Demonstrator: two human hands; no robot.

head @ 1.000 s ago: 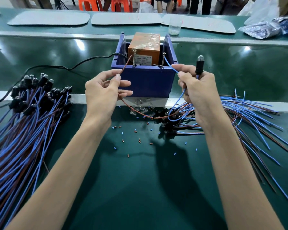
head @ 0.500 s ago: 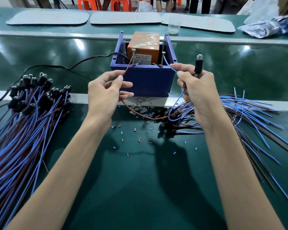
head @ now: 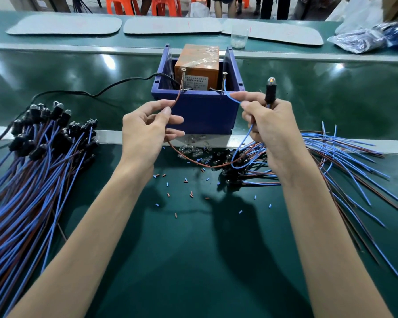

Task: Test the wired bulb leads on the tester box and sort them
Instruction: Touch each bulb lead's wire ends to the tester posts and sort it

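While its glass tip glows a warm orange, the wired bulb lead (head: 269, 97) stands upright in the right hand (head: 269, 125), a black socket with a small clear bulb on top and two thin wires trailing from below. Its brown wire (head: 189, 162) sags in a loop over the worktop (head: 193, 260) and rises to the left hand (head: 143, 131), whose thumb and forefinger pinch it just short of its end; that end reaches the foot of the left screw post (head: 183, 80) on the tester box (head: 200, 113). Its blue wire (head: 244, 143) loops up to the right hand, where forefinger and thumb pinch it and its end lies against the right screw post (head: 223, 82). The right hand's other fingers (head: 283, 111) are curled round the socket, so both hands are closed on parts of the same lead, one at each side of the blue box and just in front of it. The box sits near the middle of the worktop's far half, with an orange unit (head: 198, 63) inside and a black cable (head: 90, 92) running off toward the left edge. A bundle of leads (head: 32, 168) lies along the left edge, sockets pointing away; a looser heap of leads (head: 342, 161) fans out toward the right edge. Loose glass bulbs (head: 193, 150) lie before the box, and snippets of insulation (head: 189, 193) are scattered between the forearms.
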